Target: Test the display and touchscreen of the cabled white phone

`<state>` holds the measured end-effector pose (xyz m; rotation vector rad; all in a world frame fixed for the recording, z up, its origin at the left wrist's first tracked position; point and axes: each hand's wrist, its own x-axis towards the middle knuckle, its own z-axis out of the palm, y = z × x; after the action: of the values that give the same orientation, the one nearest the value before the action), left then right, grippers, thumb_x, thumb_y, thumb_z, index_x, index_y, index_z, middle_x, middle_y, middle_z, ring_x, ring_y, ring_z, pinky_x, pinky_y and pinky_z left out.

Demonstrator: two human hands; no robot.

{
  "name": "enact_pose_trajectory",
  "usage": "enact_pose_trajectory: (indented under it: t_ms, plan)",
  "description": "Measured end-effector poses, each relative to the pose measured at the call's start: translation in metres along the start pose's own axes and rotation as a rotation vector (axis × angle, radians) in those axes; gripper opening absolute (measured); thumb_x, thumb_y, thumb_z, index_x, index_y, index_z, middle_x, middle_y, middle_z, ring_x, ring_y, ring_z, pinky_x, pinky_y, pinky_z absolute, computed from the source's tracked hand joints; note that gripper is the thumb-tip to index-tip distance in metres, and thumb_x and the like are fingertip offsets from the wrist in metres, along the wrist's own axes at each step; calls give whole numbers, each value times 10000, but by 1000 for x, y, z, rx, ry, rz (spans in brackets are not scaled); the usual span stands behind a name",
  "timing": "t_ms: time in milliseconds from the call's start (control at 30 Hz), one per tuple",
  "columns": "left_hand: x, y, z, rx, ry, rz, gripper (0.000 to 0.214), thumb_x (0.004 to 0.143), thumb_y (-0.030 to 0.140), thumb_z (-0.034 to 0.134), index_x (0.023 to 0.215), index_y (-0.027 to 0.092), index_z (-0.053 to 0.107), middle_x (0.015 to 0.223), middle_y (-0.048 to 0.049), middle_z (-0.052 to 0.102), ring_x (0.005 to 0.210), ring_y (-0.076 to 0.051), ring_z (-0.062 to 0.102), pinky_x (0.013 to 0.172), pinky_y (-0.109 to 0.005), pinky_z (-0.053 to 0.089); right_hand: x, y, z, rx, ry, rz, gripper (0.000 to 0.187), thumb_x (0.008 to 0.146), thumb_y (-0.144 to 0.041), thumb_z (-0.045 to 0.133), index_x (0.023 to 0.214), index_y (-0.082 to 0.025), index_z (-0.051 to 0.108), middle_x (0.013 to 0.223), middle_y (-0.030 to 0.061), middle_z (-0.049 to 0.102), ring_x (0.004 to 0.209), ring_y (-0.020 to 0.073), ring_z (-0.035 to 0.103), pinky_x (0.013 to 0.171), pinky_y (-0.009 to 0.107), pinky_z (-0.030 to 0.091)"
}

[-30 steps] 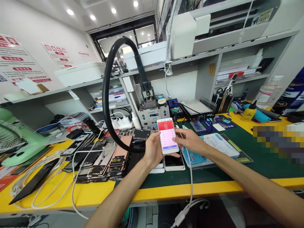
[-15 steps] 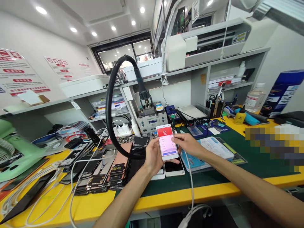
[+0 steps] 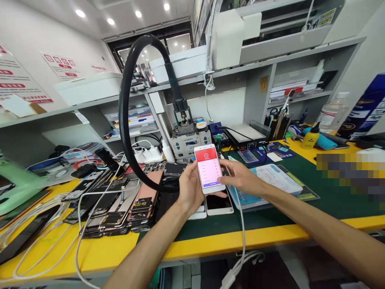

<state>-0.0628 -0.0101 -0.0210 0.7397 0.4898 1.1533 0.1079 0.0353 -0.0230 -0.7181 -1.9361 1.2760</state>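
Phone point(image 3: 196, 154) over mat point(image 3: 300, 210), clamped in left hand point(image 3: 190, 186); I lose its fingers behind. Right hand point(image 3: 242, 176) over mat too, fingers bent, can't tell grip; covers part of cable point(image 3: 242, 218). Screen point(image 3: 208, 170) text illegible.

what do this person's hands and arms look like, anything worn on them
The left hand and right hand are ungloved. The left forearm and right forearm are bare, with nothing worn on either in view.

bare forearms point(image 3: 150, 243) angled inward, left hand point(image 3: 190, 188) cupped, right hand point(image 3: 242, 178) half-curled
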Motion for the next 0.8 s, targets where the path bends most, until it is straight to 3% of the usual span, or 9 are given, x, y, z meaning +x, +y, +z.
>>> enact_pose_trajectory:
  t_ms: [267,433,633,800]
  plan:
    - [-1,0,1,9,2,-7,537,937,472,360,1312,136,546,1157,-153,652,998,-293,646,730,-450,601,0,2,4,-19,16,0,463,777,-210,632,1236,-173,578,1051,67,654,943,227,599,841,365,481]
    - [-1,-1,0,14,7,-2,550,935,488,364,1324,141,537,1152,-158,653,999,-303,645,721,-456,601,0,-1,2,35,3,-8,401,794,-224,595,1192,-173,614,964,42,653,922,222,583,799,325,464]
    - [0,-1,-1,14,15,-9,557,933,501,368,1322,141,537,1196,-165,635,1002,-315,646,700,-456,602,2,1,3,207,17,82,417,789,-231,568,1199,-168,610,870,36,649,753,171,549,633,271,429]
    - [1,0,-3,41,54,-15,554,921,532,387,1286,155,567,1212,-159,627,960,-304,658,665,-442,607,3,2,3,395,9,148,463,794,-219,577,1256,-197,594,900,44,657,751,163,576,644,286,467]
